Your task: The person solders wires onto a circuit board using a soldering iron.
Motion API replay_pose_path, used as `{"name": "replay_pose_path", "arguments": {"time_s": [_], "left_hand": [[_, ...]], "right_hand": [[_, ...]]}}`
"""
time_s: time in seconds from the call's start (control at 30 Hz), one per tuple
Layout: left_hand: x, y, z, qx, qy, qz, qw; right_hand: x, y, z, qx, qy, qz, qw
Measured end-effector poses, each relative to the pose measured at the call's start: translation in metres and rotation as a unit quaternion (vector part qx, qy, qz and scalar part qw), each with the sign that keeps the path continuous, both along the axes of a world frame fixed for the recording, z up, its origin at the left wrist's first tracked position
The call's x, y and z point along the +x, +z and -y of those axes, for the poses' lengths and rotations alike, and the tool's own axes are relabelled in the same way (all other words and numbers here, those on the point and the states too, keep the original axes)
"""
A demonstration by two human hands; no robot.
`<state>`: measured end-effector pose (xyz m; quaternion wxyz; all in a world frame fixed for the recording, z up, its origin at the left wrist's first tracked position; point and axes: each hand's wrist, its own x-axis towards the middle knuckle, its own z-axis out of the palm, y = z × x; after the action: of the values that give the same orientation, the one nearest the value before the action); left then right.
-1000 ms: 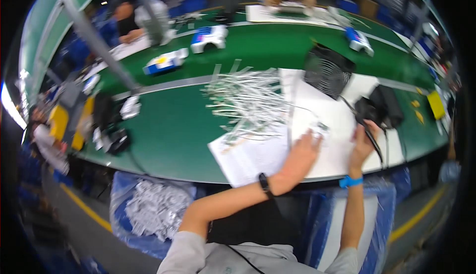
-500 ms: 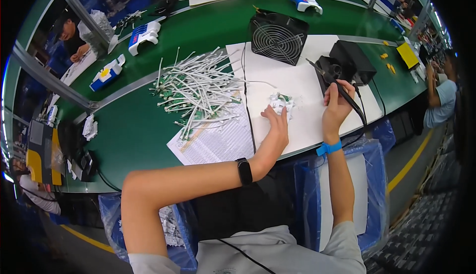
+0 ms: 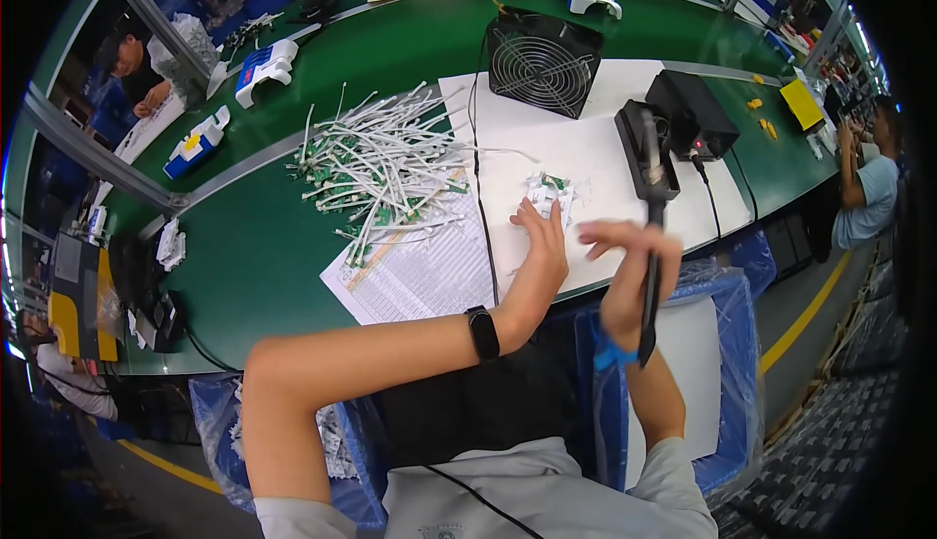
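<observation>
My left hand (image 3: 543,246) lies on the white work sheet (image 3: 605,90), fingers spread, fingertips against a small white part with a bit of green circuit board (image 3: 552,192). My right hand (image 3: 634,266) is blurred, with its fingers stretched leftward and apart. A dark soldering iron (image 3: 652,134), also smeared, stands over its black stand (image 3: 636,163); a thick dark cord (image 3: 650,315) runs from it across my hand and wrist. Left of the sheet sits a heap of white cables with green boards (image 3: 381,163), partly on a printed paper (image 3: 429,276).
A black fan with a wire guard (image 3: 543,63) stands at the sheet's far edge. Beside the stand is a black power box (image 3: 695,115). Blue-and-white casings (image 3: 265,71) rest on the green bench (image 3: 244,237). A lined blue bin (image 3: 747,344) is below my right arm.
My right hand has moved down and left from the stand, and its fingers have loosened from the soldering iron. My left hand stays at the small white part.
</observation>
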<state>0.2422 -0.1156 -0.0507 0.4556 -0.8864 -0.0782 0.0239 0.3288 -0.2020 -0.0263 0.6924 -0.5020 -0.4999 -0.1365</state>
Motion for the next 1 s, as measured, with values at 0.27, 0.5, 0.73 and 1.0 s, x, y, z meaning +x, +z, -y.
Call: {"name": "replay_pose_path", "arguments": {"time_s": [0.27, 0.5, 0.73, 1.0], "left_hand": [[0.011, -0.013, 0.0, -0.03, -0.003, 0.009, 0.999], [0.003, -0.014, -0.003, -0.005, -0.035, 0.023, 0.999], [0.001, 0.012, 0.003, -0.04, -0.001, -0.045, 0.998], [0.001, 0.003, -0.002, -0.077, 0.004, 0.023, 0.997]], "right_hand": [[-0.053, 0.008, 0.031, -0.105, 0.172, 0.225, 0.953], [-0.049, 0.008, 0.029, -0.112, 0.16, 0.227, 0.954], [-0.031, 0.01, 0.039, -0.112, 0.097, 0.207, 0.967], [0.027, -0.004, 0.011, -0.09, -0.056, -0.015, 0.994]]}}
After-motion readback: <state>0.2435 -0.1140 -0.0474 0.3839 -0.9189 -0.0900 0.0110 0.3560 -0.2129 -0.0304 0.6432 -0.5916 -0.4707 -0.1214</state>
